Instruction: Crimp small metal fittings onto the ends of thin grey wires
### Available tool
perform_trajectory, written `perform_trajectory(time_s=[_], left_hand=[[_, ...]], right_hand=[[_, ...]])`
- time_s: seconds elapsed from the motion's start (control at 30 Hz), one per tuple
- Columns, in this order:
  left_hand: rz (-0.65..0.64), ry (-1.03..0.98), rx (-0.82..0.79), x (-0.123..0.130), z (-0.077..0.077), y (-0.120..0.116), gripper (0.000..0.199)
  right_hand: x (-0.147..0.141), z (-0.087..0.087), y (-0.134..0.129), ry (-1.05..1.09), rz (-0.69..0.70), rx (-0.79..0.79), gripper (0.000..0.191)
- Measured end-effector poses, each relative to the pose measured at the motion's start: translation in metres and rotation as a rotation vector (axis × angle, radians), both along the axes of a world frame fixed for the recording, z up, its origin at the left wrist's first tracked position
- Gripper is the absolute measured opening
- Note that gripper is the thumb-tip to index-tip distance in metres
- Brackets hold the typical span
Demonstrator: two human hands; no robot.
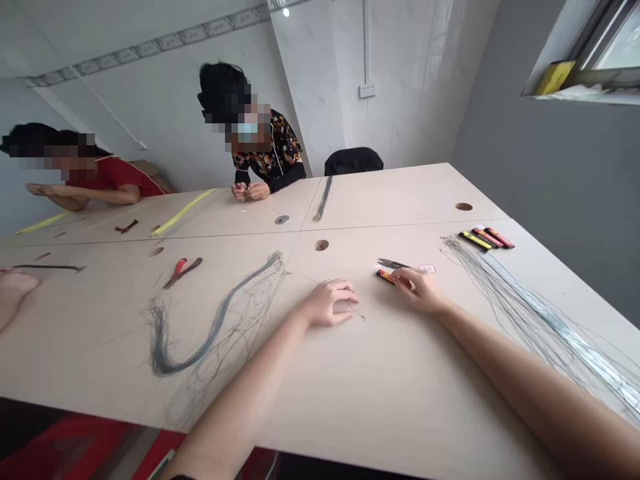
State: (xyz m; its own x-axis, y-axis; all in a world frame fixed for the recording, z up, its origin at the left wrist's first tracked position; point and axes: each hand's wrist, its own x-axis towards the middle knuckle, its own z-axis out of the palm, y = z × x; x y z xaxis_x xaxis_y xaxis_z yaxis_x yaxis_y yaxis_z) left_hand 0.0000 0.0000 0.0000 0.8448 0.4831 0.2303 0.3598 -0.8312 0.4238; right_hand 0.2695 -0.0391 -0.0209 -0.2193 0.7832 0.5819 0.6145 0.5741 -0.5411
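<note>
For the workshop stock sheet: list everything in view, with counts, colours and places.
Table: 1, pale wood, across the foreground.
Wire bundles: 3, grey, left, right and far on the table.
Pliers: 1, red and dark, left of centre.
Slim packets: 3, black, yellow and red, right.
Person in shirt: 1, red, far left.
Person in jacket: 1, black patterned, far side.
Chair: 1, black, far end.
Left grip: 1, bare, beside a small wire.
Right grip: 1, bare, touching a red-and-yellow packet.

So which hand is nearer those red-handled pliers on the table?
Left. The left hand lies to the right of the red-handled pliers; the right hand sits farther right, beyond the left hand.
</note>
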Motion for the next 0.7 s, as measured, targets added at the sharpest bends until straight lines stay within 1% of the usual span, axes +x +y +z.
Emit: perform_trajectory(time_s=[0.07, 0.17, 0.23, 0.37, 0.47, 0.57, 0.63, 0.7], left_hand=[[-0.001, 0.016, -0.047, 0.0, 0.0, 0.002, 0.022], [0.0, 0.013, -0.036, 0.002, -0.003, 0.001, 0.012], [-0.01, 0.024, 0.0, 0.004, -0.004, 0.0, 0.008], [-0.045, 0.089, 0.074, 0.009, -0.001, -0.004, 0.013], [-0.065, 0.177, 0.15, 0.013, 0.003, -0.007, 0.012], [-0.055, 0.266, 0.225, 0.018, 0.003, -0.01, 0.011], [-0.044, 0.271, 0.264, 0.02, 0.002, -0.012, 0.012], [-0.002, 0.21, 0.306, 0.02, 0.0, -0.012, 0.012]], right_hand=[[-0.001, 0.001, 0.001, -0.007, -0.036, 0.013, 0.021], [-0.003, 0.001, 0.003, -0.026, -0.06, 0.037, 0.02], [-0.003, 0.002, 0.003, -0.038, -0.053, 0.035, 0.02], [-0.003, 0.002, 0.002, -0.06, -0.015, 0.017, 0.02], [-0.003, 0.002, 0.002, -0.059, 0.005, 0.013, 0.021], [-0.002, 0.002, 0.001, -0.06, 0.022, 0.006, 0.02], [-0.001, 0.002, 0.0, -0.054, 0.021, 0.02, 0.019], [-0.002, 0.003, 0.0, -0.018, 0.01, 0.032, 0.019]])
